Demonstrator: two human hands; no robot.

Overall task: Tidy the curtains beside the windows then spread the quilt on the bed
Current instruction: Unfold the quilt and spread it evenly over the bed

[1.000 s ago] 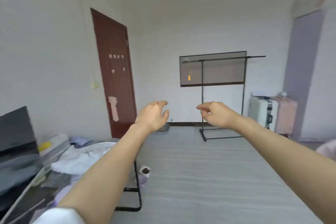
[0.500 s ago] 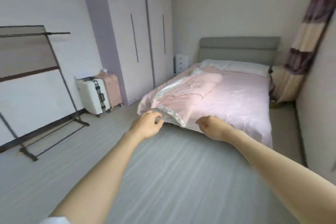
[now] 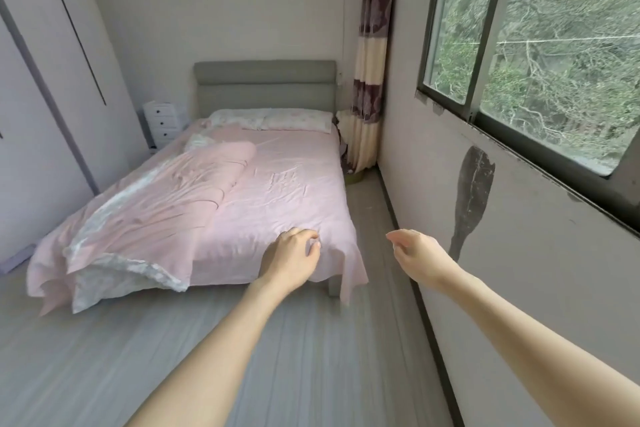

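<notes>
Your left hand [image 3: 290, 258] hangs at the centre of the frame with its fingers loosely curled and holding nothing, in front of the foot of the bed [image 3: 277, 198]. Your right hand [image 3: 420, 255] is just right of it, near the wall under the window [image 3: 540, 42], fingers relaxed and slightly bent, empty too. The pink quilt [image 3: 152, 215] lies folded along the left half of the bed, its corner drooping over the lower left edge. The striped curtain [image 3: 369, 80] hangs gathered at upper centre, between headboard [image 3: 265, 87] and window.
</notes>
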